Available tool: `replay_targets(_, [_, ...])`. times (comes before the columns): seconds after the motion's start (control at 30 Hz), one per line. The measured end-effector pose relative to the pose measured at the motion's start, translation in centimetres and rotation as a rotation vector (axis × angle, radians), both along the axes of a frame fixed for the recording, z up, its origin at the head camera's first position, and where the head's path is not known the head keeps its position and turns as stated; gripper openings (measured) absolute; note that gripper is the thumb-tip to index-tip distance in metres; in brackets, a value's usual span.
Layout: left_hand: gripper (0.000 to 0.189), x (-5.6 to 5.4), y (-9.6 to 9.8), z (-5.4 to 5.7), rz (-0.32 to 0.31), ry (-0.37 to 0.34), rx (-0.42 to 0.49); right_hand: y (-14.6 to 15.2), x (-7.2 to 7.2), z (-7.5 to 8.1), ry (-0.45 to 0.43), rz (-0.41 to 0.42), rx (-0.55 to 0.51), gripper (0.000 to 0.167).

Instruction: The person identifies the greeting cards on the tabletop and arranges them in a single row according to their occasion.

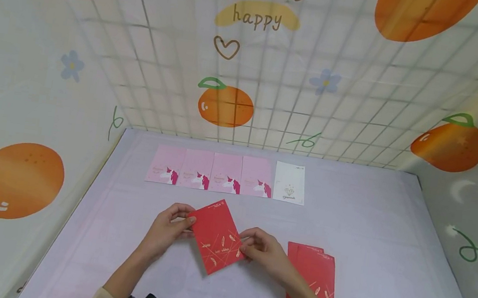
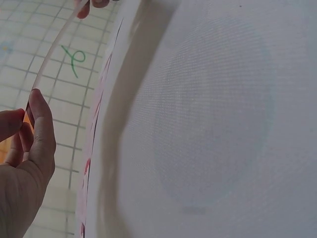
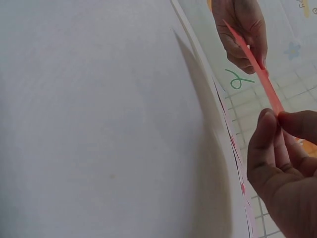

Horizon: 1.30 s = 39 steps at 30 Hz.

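Note:
A thin red card [image 1: 216, 234] with gold feather and line print is held tilted above the white tabletop. My left hand [image 1: 170, 230] pinches its left edge between thumb and fingers. On the opposite edge, near the lower right corner, my right hand [image 1: 265, 254] pinches it too. The right wrist view shows the card [image 3: 256, 67] nearly edge-on, with a thumb and fingertip meeting on it. From the left wrist the card [image 2: 49, 54] appears as a thin, slightly bowed strip. Whether it is a booklet or a single card, I cannot tell.
Several pink cards [image 1: 197, 166] with a unicorn print lie in a row at the back, beside a white card [image 1: 290, 183] with a diamond print. A red stack of similar cards [image 1: 314, 269] lies at the right, partly under my right forearm. A curtained wire grid [image 1: 269, 87] stands behind.

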<state>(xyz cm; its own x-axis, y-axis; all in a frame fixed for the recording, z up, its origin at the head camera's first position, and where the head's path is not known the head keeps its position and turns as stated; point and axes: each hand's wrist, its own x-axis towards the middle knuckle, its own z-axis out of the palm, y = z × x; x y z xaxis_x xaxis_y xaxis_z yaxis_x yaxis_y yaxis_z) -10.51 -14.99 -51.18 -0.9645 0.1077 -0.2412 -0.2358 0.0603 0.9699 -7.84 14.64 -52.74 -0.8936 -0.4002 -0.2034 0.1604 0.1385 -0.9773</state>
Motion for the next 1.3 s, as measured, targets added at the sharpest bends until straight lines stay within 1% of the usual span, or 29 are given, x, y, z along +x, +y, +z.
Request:
replay_targets(0.2, [0.036, 0.0, -0.1, -0.3, 0.002, 0.003, -0.004, 0.0, 0.1, 0.1, -0.005, 0.007, -0.017, 0.034])
replay_targets(0.47, [0.040, 0.0, 0.1, 0.0, -0.005, 0.002, 0.005, 0.4, 0.0, 0.0, -0.013, 0.015, -0.039, 0.035])
replay_targets(0.63, [0.038, -0.1, 0.2, 0.2, -0.007, -0.022, 0.031, 1.1, -0.2, 0.0, -0.004, 0.001, -0.041, 0.036])
replay_targets(0.8, [0.035, 0.0, 0.3, 0.3, -0.010, -0.036, 0.035, 2.0, -0.6, 0.2, 0.005, -0.037, -0.033, 0.037])
replay_targets(1.0, [0.039, -0.1, 0.3, 0.2, -0.032, -0.048, 0.052, 3.3, -1.3, 0.9, 0.020, -0.103, -0.015, 0.037])
replay_targets(1.13, [0.040, -0.1, 0.4, 0.1, -0.041, -0.047, 0.050, 4.2, -1.6, 1.0, 0.022, -0.143, -0.013, 0.038])
replay_targets(1.3, [0.038, 0.0, 0.8, 0.2, -0.053, -0.043, 0.053, 5.6, -1.9, 1.2, 0.036, -0.200, 0.023, 0.037])
